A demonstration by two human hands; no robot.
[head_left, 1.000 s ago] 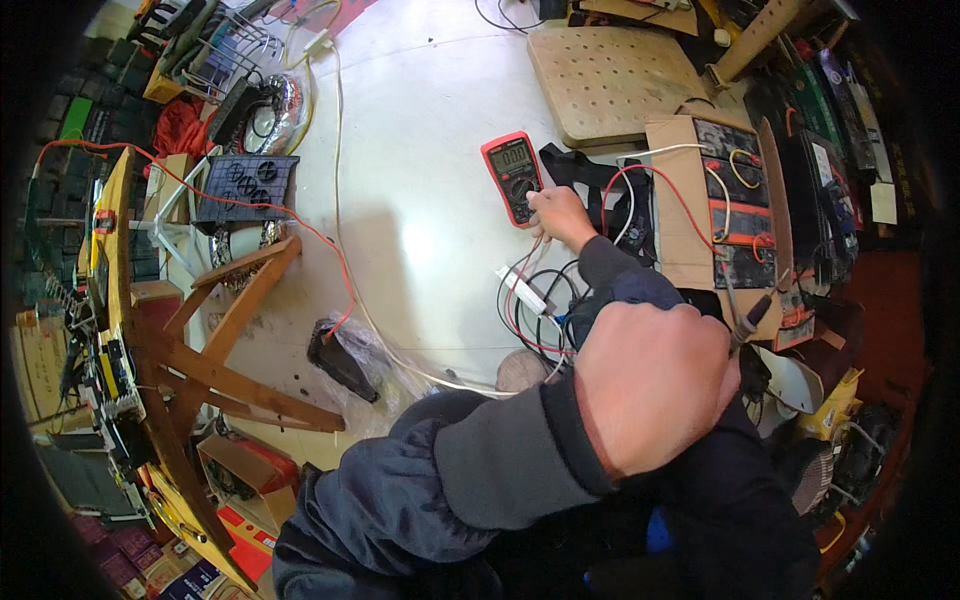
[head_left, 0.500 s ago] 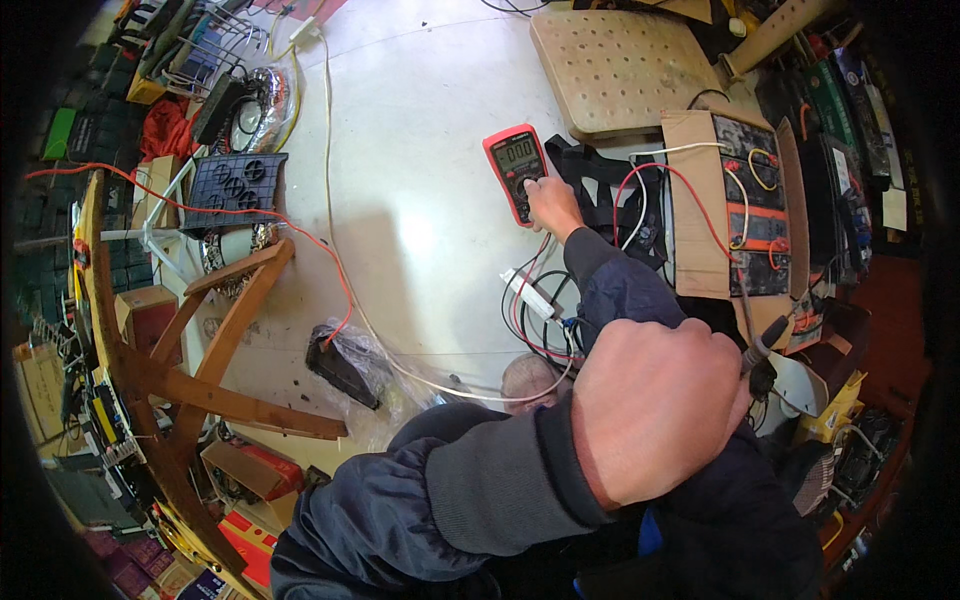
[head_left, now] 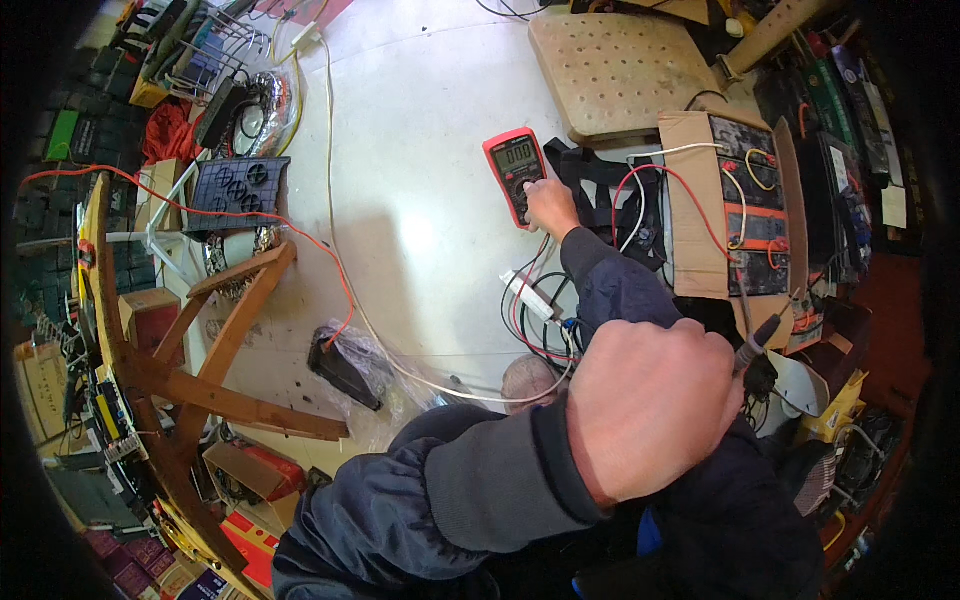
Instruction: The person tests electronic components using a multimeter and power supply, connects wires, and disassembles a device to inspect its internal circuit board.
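Left hand (head_left: 655,410) has its grip clenched around a grey-and-black probe (head_left: 757,342). Right hand (head_left: 552,208) is on the red multimeter (head_left: 516,158) beside some black straps (head_left: 590,170), can't really tell if it's pinching anything.

Since a second ago, I am shifting my right hand (head_left: 555,208) from the lower right edge of the red digital multimeter (head_left: 500,158) up onto its rotary dial (head_left: 519,186), so the fingers (head_left: 536,189) are now overlapping it. The display (head_left: 518,153) is dropping a short mark that seems to lead its digits half a second back. My left hand (head_left: 655,408) is sinking slightly, bringing the test probe (head_left: 759,340) lower in view. The open carton (head_left: 690,268) is appearing farther right.
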